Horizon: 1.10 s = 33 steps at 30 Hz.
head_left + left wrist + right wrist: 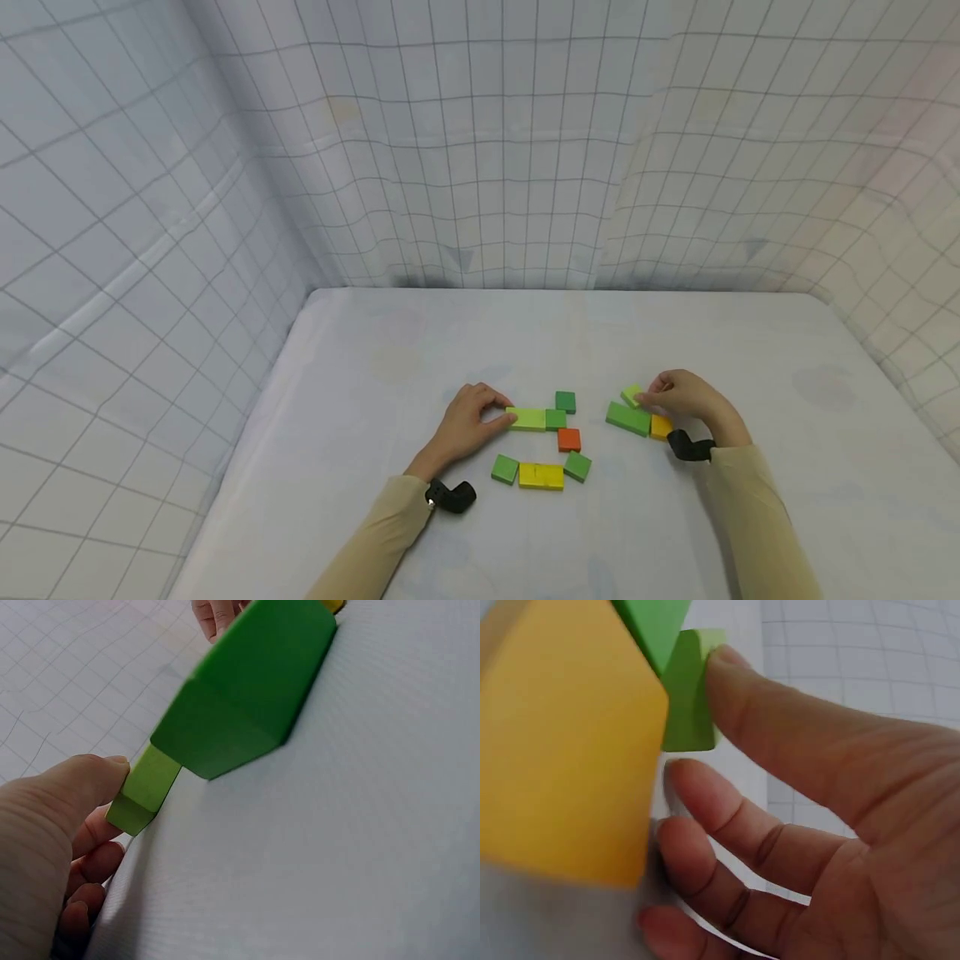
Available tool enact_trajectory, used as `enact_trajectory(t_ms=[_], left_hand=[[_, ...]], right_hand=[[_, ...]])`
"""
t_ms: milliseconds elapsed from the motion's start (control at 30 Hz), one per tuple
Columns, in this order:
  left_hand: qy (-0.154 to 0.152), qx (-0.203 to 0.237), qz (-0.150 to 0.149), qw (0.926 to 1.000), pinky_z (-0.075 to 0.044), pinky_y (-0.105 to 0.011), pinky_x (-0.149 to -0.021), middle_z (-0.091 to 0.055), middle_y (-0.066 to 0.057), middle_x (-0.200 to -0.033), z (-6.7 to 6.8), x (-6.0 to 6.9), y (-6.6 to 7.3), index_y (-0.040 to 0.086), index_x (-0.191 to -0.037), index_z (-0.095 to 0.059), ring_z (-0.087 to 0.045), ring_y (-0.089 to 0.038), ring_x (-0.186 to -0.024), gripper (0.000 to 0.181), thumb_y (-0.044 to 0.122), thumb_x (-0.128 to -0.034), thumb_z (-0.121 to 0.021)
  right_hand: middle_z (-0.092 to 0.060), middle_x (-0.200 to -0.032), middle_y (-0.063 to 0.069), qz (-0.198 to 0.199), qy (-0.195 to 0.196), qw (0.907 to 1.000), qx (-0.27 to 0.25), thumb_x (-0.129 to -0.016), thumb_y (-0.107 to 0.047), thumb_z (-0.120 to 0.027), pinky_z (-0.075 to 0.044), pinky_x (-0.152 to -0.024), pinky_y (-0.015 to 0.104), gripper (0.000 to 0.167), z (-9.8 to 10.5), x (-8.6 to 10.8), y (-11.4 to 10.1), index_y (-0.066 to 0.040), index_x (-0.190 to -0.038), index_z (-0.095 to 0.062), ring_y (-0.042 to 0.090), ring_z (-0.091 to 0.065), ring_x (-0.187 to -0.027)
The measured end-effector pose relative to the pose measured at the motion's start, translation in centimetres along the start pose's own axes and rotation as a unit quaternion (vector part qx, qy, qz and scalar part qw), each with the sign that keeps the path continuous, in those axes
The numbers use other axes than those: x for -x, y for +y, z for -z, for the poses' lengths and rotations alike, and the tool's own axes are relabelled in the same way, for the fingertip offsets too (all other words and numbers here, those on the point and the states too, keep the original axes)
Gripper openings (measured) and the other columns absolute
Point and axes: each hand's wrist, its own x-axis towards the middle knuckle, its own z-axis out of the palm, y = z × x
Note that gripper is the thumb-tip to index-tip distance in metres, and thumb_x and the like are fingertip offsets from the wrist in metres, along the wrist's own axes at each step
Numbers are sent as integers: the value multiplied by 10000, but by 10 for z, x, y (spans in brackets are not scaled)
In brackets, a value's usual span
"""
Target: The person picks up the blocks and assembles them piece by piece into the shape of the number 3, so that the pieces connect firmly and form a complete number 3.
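Note:
My left hand (467, 421) pinches the left end of a flat light green block (527, 419) between thumb and index finger. Its far end meets a small green block (556, 420). In the left wrist view the light green block (142, 791) stands behind a larger-looking green block (247, 690). My right hand (686, 396) rests its thumb against a small light green block (632, 394). Seen from the right wrist, that block (690, 697) has the index fingertip just below it, apart from it. A long green block (628, 419) and an orange-yellow block (662, 427) lie beside it.
Between the arms are a dark green block (566, 402), a red-orange block (569, 440), a yellow piece (541, 477) and two green blocks, left (505, 469) and right (577, 467). Gridded white cloth (480, 167) hangs behind the white table (420, 333) and along its sides.

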Motion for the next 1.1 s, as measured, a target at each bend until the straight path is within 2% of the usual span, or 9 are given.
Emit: enact_trajectory(t_ms=[267,500,667,833,1100], left_hand=[[16,36,45,10000,-333,-286,-698,-557,114,-905,2,-1,-1,193,-995,-697,-397,-106,-770,192,338,-869,-698],[5,64,81,9999,-338,-292,-706,-552,123,-901,1,-1,-2,202,-992,-697,-399,-104,-777,189,341,-864,-704],[3,46,83,10000,-342,-290,-717,-558,118,-914,1,-1,-1,200,-996,-696,-407,-103,-794,199,353,-869,-696],[-31,62,106,9999,-340,-291,-708,-558,114,-906,1,-1,1,200,-996,-697,-404,-107,-779,195,351,-872,-692],[-72,84,186,9998,-340,-289,-711,-558,111,-911,0,0,2,194,-1000,-694,-404,-105,-777,193,340,-874,-691]], right_hand=[[-571,-937,71,139,-381,9992,-64,-867,-287,-700,-368,-712,338,297,2,-45,-31,-19,-977,-634,209,-454,-834],[-565,-884,55,101,-536,9984,-149,-861,-259,-708,-358,-708,325,260,-12,-68,-60,-27,-960,-645,197,-448,-810],[-593,-949,71,251,-507,9980,-275,-853,-261,-716,-369,-766,345,264,-24,-74,-70,-30,-964,-655,221,-459,-869],[-582,-1017,92,292,-519,9975,-391,-850,-274,-721,-367,-805,380,272,-31,-73,-73,-41,-967,-643,244,-458,-920],[-578,-1035,97,412,-508,9970,-413,-839,-295,-729,-378,-783,377,288,-35,-70,-71,-52,-965,-639,244,-463,-910]])
